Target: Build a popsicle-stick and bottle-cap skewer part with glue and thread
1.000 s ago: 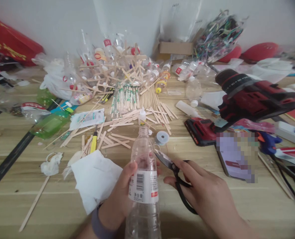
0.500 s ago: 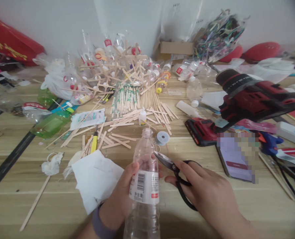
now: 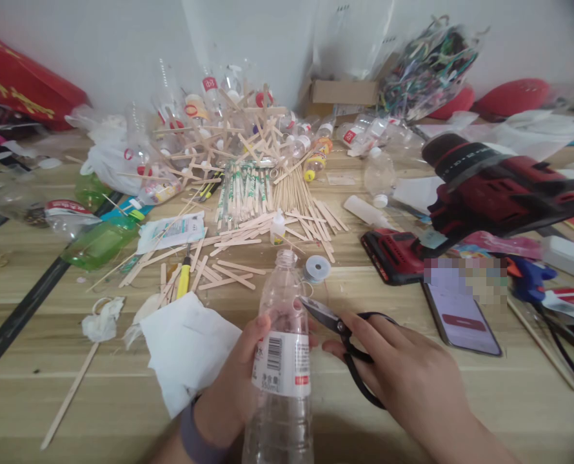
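A clear plastic bottle (image 3: 282, 367) with a white printed label stands upright in front of me, its neck uncapped. My left hand (image 3: 236, 370) is wrapped round its middle from the left; some fingers are hidden behind it. A small round hole shows in the bottle's shoulder. My right hand (image 3: 407, 370) grips a pair of black-handled scissors (image 3: 333, 322), fingers through the loops. The tips of the blades touch or lie very close to the hole; I cannot tell whether they are inside it.
Wooden craft sticks (image 3: 229, 280) and a yellow-handled tool (image 3: 183, 277) lie beyond the bottle. White paper (image 3: 185, 348) rests at left. To the right are a spool (image 3: 317, 268), a red cordless drill (image 3: 490, 187) and a phone (image 3: 461, 322). More plastic bottles crowd the back.
Almost nothing differs. The whole view has shifted slightly, while both hands, the bottle and the scissors keep their places relative to each other.
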A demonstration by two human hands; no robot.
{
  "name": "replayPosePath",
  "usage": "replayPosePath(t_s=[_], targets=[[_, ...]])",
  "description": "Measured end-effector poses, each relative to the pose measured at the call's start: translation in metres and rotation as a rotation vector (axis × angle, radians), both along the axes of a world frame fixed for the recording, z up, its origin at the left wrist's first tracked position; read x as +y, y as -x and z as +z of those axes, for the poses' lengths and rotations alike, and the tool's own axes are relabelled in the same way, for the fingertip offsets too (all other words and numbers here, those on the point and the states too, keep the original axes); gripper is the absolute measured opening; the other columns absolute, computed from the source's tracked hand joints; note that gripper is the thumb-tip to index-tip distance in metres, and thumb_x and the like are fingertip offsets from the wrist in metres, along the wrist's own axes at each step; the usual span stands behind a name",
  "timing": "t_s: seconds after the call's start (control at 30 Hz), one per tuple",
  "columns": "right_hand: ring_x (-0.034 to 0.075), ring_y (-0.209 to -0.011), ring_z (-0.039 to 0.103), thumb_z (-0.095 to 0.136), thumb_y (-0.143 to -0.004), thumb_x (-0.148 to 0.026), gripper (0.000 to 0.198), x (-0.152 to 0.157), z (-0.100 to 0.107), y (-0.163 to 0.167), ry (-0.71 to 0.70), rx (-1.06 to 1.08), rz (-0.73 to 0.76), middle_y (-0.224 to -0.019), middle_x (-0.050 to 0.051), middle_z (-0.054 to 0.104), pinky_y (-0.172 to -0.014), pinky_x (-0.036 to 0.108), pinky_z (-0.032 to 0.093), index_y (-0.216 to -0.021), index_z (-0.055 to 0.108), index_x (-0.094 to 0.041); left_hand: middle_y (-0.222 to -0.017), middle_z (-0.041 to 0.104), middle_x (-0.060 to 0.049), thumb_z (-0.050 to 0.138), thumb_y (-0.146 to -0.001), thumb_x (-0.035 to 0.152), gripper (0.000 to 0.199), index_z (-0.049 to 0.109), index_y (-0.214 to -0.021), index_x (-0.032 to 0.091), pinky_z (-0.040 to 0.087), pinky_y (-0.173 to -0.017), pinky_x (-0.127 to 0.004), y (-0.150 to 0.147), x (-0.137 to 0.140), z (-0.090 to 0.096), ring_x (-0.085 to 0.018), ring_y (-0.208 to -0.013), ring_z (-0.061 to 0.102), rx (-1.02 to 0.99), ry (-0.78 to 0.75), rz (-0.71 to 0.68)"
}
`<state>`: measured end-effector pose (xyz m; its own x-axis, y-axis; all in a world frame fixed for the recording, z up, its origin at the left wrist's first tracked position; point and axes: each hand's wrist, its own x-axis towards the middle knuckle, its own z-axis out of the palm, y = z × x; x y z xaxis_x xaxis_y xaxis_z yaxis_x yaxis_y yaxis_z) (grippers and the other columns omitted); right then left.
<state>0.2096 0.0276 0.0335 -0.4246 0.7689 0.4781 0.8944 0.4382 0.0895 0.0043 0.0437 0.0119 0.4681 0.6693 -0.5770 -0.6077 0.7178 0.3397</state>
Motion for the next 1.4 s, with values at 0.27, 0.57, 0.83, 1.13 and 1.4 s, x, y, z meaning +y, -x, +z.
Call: replayPosePath(t_s=[0.27, 0.57, 0.83, 1.13, 1.4], targets=[[0.015, -0.046, 0.055, 0.025, -0.105, -0.035, 0.045, 0.004, 0.005, 0.0, -0.062, -0.044, 0.009, -0.058, -0.002, 0.061, -0.051, 0.029, 0.033, -0.094, 0.065, -0.019, -0.078, 0.076, -0.007, 0.082, -0.059, 0.051, 0.051, 0.075, -0.096, 0.017, 0.047, -0.051, -0.023, 0.003, 0.0, -0.005, -0.015, -0.058, 0.065, -0.042, 0.005, -0.066], [0.017, -0.052, 0.053, 0.033, -0.104, -0.033, 0.036, 0.007, 0.01, -0.013, -0.101, -0.162, 0.055, -0.059, -0.001, 0.057, -0.056, 0.03, 0.028, -0.099, 0.065, -0.018, -0.076, 0.074, -0.01, 0.071, -0.071, 0.056, 0.053, 0.074, -0.097, 0.01, 0.043, -0.049, -0.02, 0.003, -0.002, -0.011, -0.016, -0.059, 0.064, -0.039, -0.027, -0.108], [0.019, -0.055, 0.052, 0.038, -0.103, -0.027, 0.029, 0.015, 0.022, -0.021, -0.131, -0.299, 0.071, -0.06, 0.0, 0.056, -0.058, 0.032, 0.025, -0.099, 0.066, -0.021, -0.071, 0.073, -0.007, 0.073, -0.065, 0.059, 0.058, 0.076, -0.09, 0.007, 0.039, -0.043, -0.018, 0.003, 0.002, -0.007, -0.011, -0.048, 0.058, -0.054, -0.02, -0.174], [0.019, -0.055, 0.052, 0.033, -0.103, -0.02, 0.033, 0.025, 0.029, -0.02, -0.134, -0.344, 0.129, -0.059, 0.0, 0.056, -0.06, 0.032, 0.027, -0.098, 0.065, -0.019, -0.072, 0.073, -0.008, 0.073, -0.064, 0.062, 0.059, 0.074, -0.091, 0.009, 0.042, -0.044, -0.019, 0.002, 0.003, -0.012, -0.013, -0.05, 0.06, -0.081, -0.004, -0.196], [0.018, -0.054, 0.052, 0.035, -0.099, -0.012, 0.029, 0.028, 0.03, -0.024, -0.122, -0.379, 0.172, -0.059, 0.0, 0.055, -0.06, 0.032, 0.028, -0.097, 0.063, -0.019, -0.08, 0.073, -0.011, 0.062, -0.078, 0.06, 0.054, 0.072, -0.096, 0.01, 0.046, -0.054, -0.023, 0.005, 0.003, -0.015, -0.017, -0.062, 0.065, -0.054, -0.09, -0.205]])
